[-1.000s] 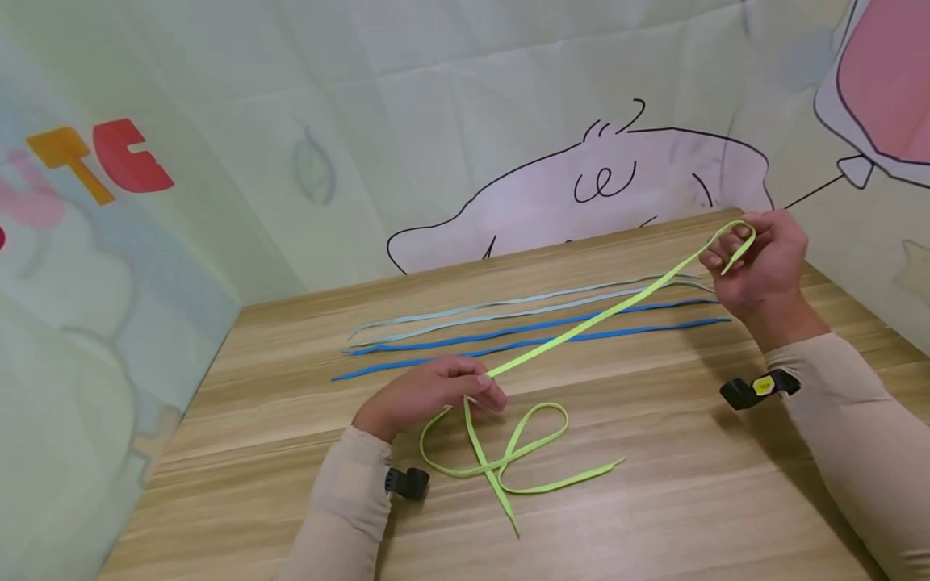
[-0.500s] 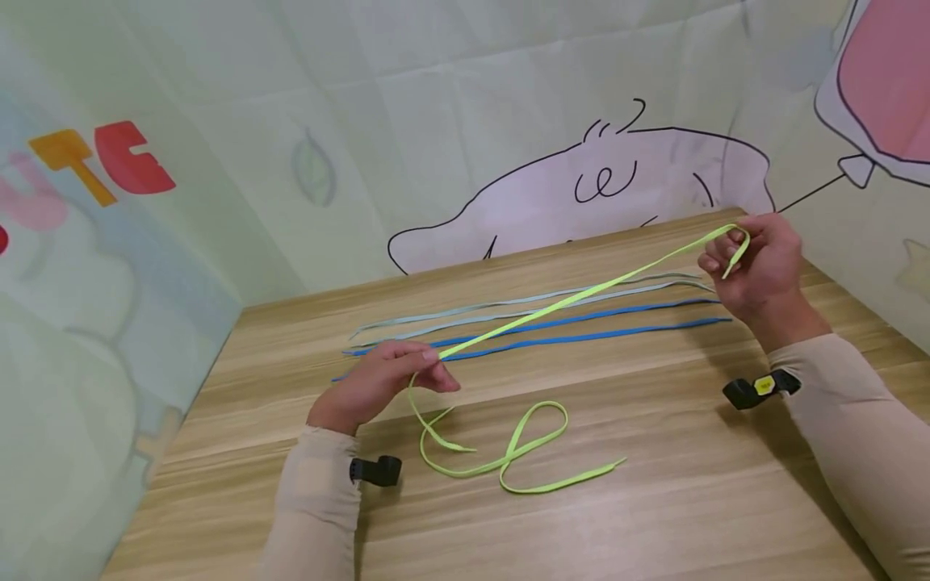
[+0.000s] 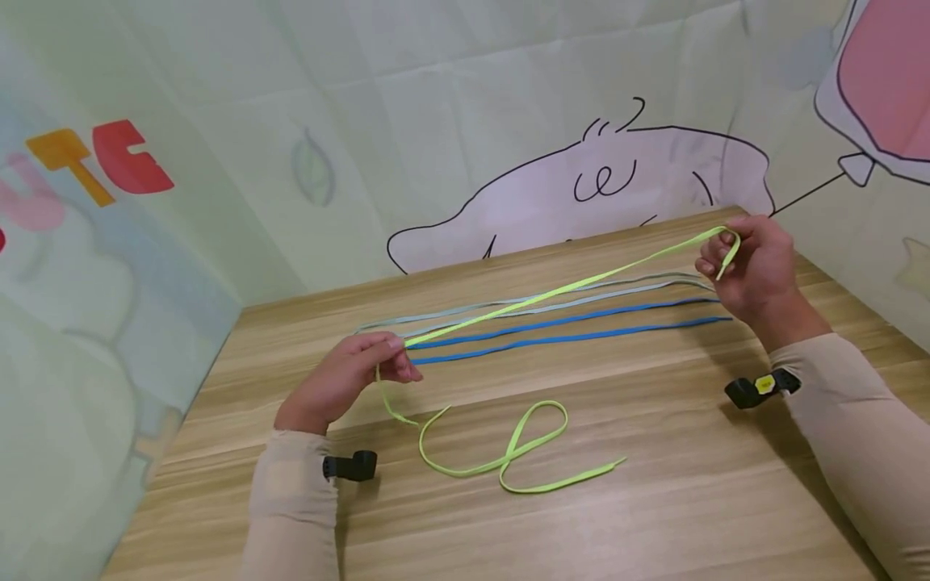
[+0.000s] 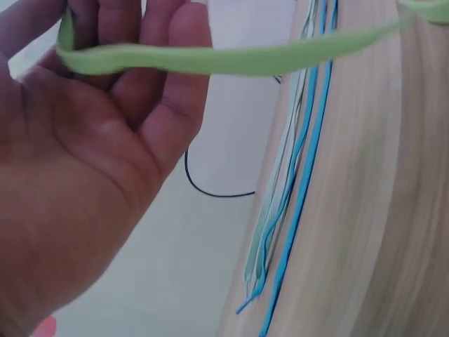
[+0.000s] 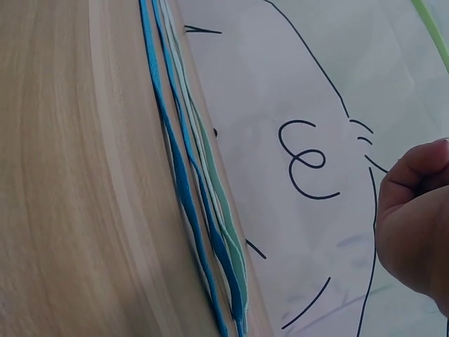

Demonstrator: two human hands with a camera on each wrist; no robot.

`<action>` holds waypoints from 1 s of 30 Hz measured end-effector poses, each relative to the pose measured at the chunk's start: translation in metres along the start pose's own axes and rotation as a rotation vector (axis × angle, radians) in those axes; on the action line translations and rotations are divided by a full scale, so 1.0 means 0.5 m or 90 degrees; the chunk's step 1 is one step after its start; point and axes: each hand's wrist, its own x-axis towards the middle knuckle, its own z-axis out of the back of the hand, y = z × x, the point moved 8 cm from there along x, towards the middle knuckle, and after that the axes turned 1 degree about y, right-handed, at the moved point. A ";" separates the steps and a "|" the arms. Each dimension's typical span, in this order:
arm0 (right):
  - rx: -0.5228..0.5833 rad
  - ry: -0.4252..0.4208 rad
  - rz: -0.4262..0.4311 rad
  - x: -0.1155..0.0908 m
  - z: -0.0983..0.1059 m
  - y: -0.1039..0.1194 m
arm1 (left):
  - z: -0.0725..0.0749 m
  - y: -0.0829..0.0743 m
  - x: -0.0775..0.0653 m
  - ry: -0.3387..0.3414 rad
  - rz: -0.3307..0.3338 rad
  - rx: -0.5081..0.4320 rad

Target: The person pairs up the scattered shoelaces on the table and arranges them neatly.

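Observation:
A yellow-green shoelace [image 3: 552, 291] stretches slantwise above the table between both hands. My left hand [image 3: 356, 367] pinches it near one end, whose short tail dangles below the fingers. At the far right my right hand [image 3: 759, 262] pinches the other end, with the tip hanging over the curled fingers. In the left wrist view the lace [image 4: 231, 60] runs across the fingers; the right wrist view shows only part of the right hand [image 5: 421, 217]. A second yellow-green shoelace [image 3: 465, 473] lies looped on the table in front of the hands.
Behind, two blue shoelaces [image 3: 581, 336] and two pale mint shoelaces [image 3: 508, 302] lie side by side, roughly straight, across the wooden table [image 3: 654, 516]. A printed cloth backdrop [image 3: 472, 121] rises beyond the table's back and side edges.
My left hand has slid leftward and back along the shoelace toward its end, so the held stretch is longer and the dangling tail shorter. The right hand has shifted slightly left.

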 end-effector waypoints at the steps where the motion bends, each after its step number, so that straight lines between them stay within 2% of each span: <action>1: -0.011 0.001 0.000 0.000 0.000 0.000 | 0.006 0.001 -0.002 -0.008 -0.003 -0.008; 5: -0.074 0.010 0.008 0.001 0.000 0.000 | 0.025 0.010 -0.008 -0.035 -0.003 -0.024; 9: -0.126 0.036 0.011 -0.001 0.000 0.001 | 0.039 0.020 -0.010 -0.057 0.018 -0.015; 17: -0.129 0.129 -0.023 0.000 -0.002 -0.002 | 0.062 0.038 -0.022 -0.087 0.068 0.018; 21: -0.183 0.156 -0.023 0.003 0.003 -0.004 | 0.069 0.048 -0.026 -0.091 0.088 0.023; 25: -0.251 0.199 -0.022 0.004 0.006 -0.006 | 0.081 0.071 -0.030 -0.114 0.148 0.048; 28: -0.266 0.229 -0.028 0.001 0.009 -0.008 | 0.091 0.086 -0.033 -0.145 0.205 0.061; 30: -0.274 0.249 -0.032 -0.001 0.010 -0.007 | 0.097 0.090 -0.034 -0.165 0.225 0.064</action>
